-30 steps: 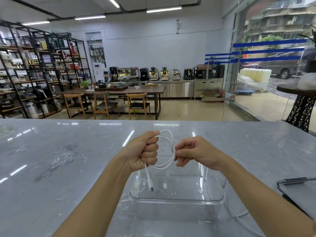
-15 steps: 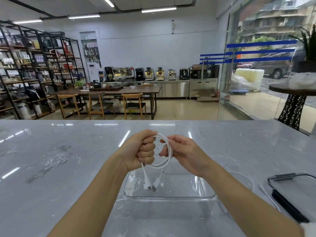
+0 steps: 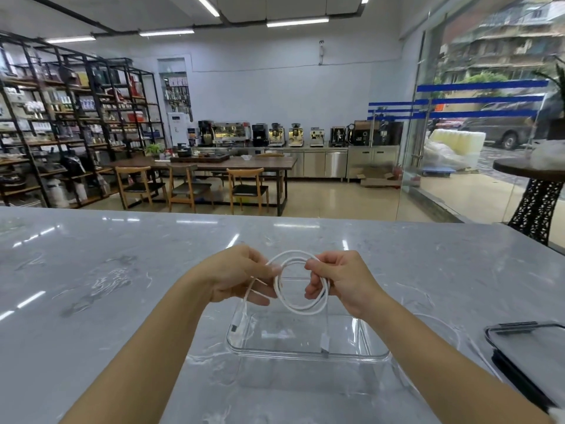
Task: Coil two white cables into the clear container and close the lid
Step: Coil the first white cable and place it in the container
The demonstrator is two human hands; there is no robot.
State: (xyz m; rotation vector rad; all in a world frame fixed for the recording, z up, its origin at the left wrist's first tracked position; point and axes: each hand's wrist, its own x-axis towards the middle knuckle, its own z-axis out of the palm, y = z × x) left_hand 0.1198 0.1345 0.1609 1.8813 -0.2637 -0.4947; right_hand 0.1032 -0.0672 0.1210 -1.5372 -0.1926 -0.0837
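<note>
A white cable (image 3: 301, 310), wound into a round coil, hangs in the air above the clear container (image 3: 308, 354). My left hand (image 3: 237, 275) pinches the coil's left side with loosened fingers. My right hand (image 3: 342, 281) grips its right side. Two plug ends dangle down over the container, one at the left wall and one near the front rim. A second white cable (image 3: 452, 330) lies loose on the counter to the right of the container. The dark-rimmed lid (image 3: 532, 359) lies flat at the far right.
The grey marble counter (image 3: 122, 286) stretches wide to the left and behind the container. Beyond its far edge are a wooden table with chairs, shelving and a glass wall.
My left fist has loosened to a pinch and my right hand has taken hold of the coil's right side. The coil has spread into a wider ring, its plug ends now apart.
</note>
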